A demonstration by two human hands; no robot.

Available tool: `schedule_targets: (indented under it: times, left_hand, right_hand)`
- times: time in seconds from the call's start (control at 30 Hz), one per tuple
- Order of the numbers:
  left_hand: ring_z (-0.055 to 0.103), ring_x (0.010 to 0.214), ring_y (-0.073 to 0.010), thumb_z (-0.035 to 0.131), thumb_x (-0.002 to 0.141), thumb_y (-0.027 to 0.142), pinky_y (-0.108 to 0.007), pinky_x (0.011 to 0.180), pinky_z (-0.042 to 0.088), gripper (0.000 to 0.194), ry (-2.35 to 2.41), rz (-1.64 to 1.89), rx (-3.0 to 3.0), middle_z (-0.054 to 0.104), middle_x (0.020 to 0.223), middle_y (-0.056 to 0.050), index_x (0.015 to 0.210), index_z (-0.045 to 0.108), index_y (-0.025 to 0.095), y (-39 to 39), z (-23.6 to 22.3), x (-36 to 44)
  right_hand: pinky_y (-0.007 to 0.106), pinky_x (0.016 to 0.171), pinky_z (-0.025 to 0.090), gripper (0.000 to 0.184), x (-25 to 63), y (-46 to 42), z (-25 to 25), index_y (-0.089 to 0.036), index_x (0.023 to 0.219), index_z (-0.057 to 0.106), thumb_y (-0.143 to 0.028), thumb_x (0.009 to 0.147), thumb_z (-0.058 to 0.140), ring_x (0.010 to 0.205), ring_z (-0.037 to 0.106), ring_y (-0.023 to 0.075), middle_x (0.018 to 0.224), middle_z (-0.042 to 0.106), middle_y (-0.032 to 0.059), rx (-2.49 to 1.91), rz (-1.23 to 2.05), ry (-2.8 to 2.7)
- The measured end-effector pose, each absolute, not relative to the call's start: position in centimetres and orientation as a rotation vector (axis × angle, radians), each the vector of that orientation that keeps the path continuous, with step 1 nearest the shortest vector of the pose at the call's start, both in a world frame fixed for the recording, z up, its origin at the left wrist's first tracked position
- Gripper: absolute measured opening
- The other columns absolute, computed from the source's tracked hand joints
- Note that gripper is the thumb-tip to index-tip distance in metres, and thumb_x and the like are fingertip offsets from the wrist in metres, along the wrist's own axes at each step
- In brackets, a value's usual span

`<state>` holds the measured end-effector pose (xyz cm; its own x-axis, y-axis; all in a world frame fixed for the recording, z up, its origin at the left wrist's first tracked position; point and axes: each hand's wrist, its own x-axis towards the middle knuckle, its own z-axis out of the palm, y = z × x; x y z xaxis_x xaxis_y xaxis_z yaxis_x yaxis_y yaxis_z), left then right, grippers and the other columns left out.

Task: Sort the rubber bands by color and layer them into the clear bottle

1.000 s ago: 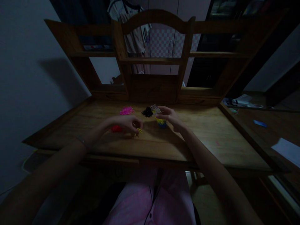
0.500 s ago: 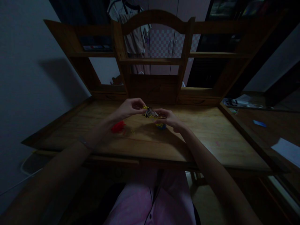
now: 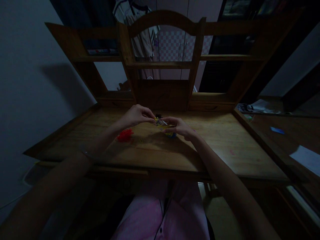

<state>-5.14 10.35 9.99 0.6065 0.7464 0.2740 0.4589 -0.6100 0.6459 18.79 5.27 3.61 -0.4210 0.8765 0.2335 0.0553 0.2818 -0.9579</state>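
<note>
Above the middle of the desk, my right hand has its fingers closed around a small clear container that looks shiny and has yellow bits at it. My left hand meets it from the left, thumb and forefinger pinched on a small yellow piece too small to name. A small dark thing shows just behind the container. Under my right hand lies a blue and yellow heap, partly hidden by the fingers. A red heap of small pieces and a yellow loop like a paper clip lie below my left hand.
A wooden shelf unit with drawers rises along the desk's far side. The wall stands at the left. To the right, a lower surface carries a blue card, white paper and a plastic bag.
My left fingertips have moved slightly right, nearer the clear container. The container has turned a little in the fingers. My right hand has stayed almost in place.
</note>
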Motion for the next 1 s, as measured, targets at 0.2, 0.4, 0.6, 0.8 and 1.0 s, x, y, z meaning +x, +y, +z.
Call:
schedule_targets:
  times: [0.2, 0.4, 0.6, 0.8, 1.0]
  left_hand:
    - [0.068, 0.078, -0.019, 0.073, 0.076, 0.031, -0.027, 0.071, 0.05, 0.018, 0.88, 0.649, 2.501, 0.075, 0.085, -0.005, 0.088, 0.079, 0.02, 9.5, 10.9, -5.0]
    - [0.068, 0.083, -0.0191, 0.067, 0.08, 0.026, -0.027, 0.078, 0.05, 0.015, 0.851, 0.606, 2.535, 0.075, 0.089, -0.005, 0.088, 0.079, 0.021, 9.0, 11.4, -5.0]
    - [0.067, 0.072, -0.0175, 0.076, 0.072, 0.038, -0.026, 0.066, 0.05, 0.022, 0.998, 0.752, 2.435, 0.073, 0.08, -0.005, 0.081, 0.077, 0.017, 8.9, 10.7, -4.6]
    - [0.062, 0.067, -0.0136, 0.078, 0.07, 0.037, -0.023, 0.061, 0.045, 0.022, 0.986, 0.819, 2.516, 0.069, 0.073, -0.003, 0.071, 0.072, 0.016, 8.5, 10.5, -3.9]
    - [0.064, 0.071, -0.0145, 0.074, 0.074, 0.036, -0.024, 0.066, 0.048, 0.019, 0.928, 0.75, 2.524, 0.071, 0.079, -0.004, 0.079, 0.077, 0.018, 8.6, 10.8, -4.1]
  right_hand:
    - [0.039, 0.094, 0.049, 0.056, 18.8, 5.4, 3.4, -0.027, 0.12, 0.066, -0.022, 0.066, 0.08, 0.108, 0.061, 0.0218, 0.116, 0.068, 0.0036, -0.846, 1.225, -1.743]
    - [0.041, 0.095, 0.049, 0.054, 18.8, 5.3, 3.6, -0.028, 0.118, 0.067, -0.021, 0.066, 0.079, 0.108, 0.061, 0.0222, 0.114, 0.069, 0.0034, -0.86, 1.212, -1.756]
    - [0.041, 0.096, 0.049, 0.055, 18.7, 5.2, 3.6, -0.027, 0.119, 0.067, -0.02, 0.065, 0.079, 0.107, 0.062, 0.0221, 0.113, 0.069, 0.0034, -0.847, 1.22, -1.758]
    - [0.04, 0.095, 0.049, 0.057, 18.7, 5.5, 3.5, -0.026, 0.121, 0.065, -0.021, 0.066, 0.079, 0.107, 0.061, 0.0216, 0.116, 0.068, 0.0046, -0.857, 1.233, -1.787]
    - [0.04, 0.096, 0.048, 0.057, 18.8, 5.5, 3.4, -0.025, 0.123, 0.064, -0.02, 0.068, 0.078, 0.107, 0.061, 0.0211, 0.117, 0.068, 0.0047, -0.857, 1.232, -1.786]
